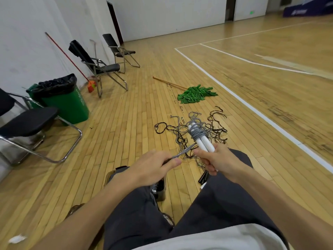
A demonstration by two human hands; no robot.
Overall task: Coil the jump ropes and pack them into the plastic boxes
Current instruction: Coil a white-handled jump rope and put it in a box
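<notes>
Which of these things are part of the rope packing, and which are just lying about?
In the job: left hand, right hand, white handles, grey rope wound on them, rope pile, box.
Lying about: mop, bin, chairs, broom.

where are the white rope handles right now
Centre of the head view: the white handles are gripped in the right hand, grey rope wound round them, above the rope tangle on the floor.
</notes>
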